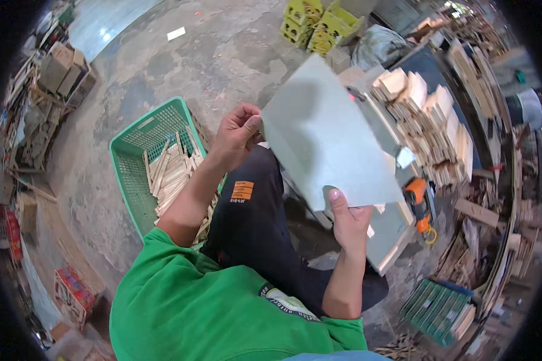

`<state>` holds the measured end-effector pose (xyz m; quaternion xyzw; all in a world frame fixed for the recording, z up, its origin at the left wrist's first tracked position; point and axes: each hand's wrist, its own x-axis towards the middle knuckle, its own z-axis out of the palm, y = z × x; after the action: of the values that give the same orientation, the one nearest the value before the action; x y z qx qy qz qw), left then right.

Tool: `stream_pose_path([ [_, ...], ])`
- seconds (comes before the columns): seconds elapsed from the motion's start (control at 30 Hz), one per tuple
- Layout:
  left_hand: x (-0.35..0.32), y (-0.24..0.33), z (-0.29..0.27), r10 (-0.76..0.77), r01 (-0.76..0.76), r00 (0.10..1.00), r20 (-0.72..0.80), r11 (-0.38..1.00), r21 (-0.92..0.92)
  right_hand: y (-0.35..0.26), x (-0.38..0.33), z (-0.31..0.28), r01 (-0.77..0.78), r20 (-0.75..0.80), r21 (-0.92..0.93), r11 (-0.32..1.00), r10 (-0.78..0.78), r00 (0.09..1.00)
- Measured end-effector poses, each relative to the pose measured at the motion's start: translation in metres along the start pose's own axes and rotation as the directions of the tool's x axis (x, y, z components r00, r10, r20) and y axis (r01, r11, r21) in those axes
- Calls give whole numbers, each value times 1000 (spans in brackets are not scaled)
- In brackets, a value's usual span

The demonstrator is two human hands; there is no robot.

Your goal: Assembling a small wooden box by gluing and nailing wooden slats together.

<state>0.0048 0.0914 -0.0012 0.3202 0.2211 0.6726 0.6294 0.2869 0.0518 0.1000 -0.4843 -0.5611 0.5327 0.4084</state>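
Between both hands (235, 135) (349, 224), a pale board (325, 141) slants lengthwise toward far left

The left forearm (188, 195) is slanting forward, the left hand (236, 135) pinching between thumb (252, 125) and curled fingers (244, 111). The right hand (351, 227) is gripping nearer the body, its thumb pointing forward, its fingers mostly hidden.

Yellow crates (333, 29) on stained concrete floor (229, 57), crumpled grey plastic (377, 47) nearby, cardboard boxes (58, 65) far left
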Motion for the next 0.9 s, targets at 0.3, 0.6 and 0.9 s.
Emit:
stream_pose_path([
  [0.3, -45, 21, 99, -513, 507, 855, -69, 804, 310, 4, -102, -67, 525, 338, -829, 195, -573, 747],
  [0.6, -92, -63, 162, -315, 314, 946, -79, 825, 471, 64, -179, -94, 285, -474, 633, 720, 68, 878],
  [0.9, -115, -159, 177, -286, 281, 956, -65, 835, 473, 77, -237, -115, 57, -681, 135, 989, 51, 730],
])
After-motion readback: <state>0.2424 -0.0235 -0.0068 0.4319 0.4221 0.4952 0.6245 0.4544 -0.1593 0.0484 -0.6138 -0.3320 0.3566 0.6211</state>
